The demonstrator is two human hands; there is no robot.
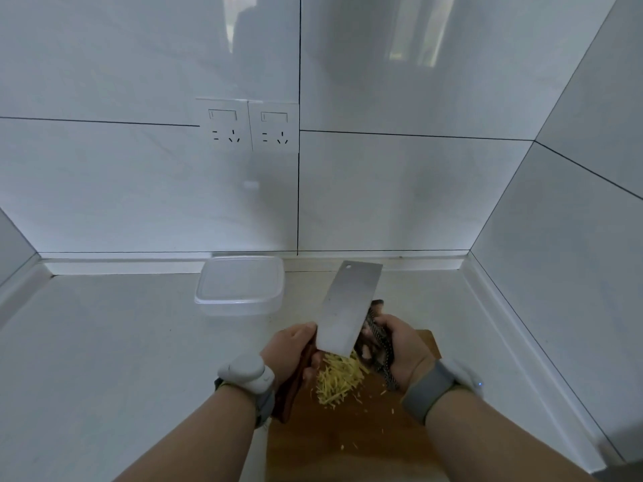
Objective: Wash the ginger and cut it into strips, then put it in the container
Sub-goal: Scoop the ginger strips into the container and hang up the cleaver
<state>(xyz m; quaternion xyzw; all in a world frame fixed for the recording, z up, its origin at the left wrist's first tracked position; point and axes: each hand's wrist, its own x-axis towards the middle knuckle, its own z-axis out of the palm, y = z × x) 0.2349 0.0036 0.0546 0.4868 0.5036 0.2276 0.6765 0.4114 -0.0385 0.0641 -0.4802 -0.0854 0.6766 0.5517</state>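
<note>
Ginger strips (339, 379) lie heaped on the cutting board (365, 443); left hand (290, 353) grips the cleaver (348, 307), right hand (405, 353) clutches a cord. Gathering everything onto the blade would ease transfer to the container (240, 285) at eleven o'clock.

No readable text, brand, label or number shows anywhere in the frame; the two wall sockets (247, 125) in the upper middle carry only slot openings and blank switch plates; the cleaver blade (348, 307) and the lidded container (240, 285) at centre bear no legible marking.
</note>
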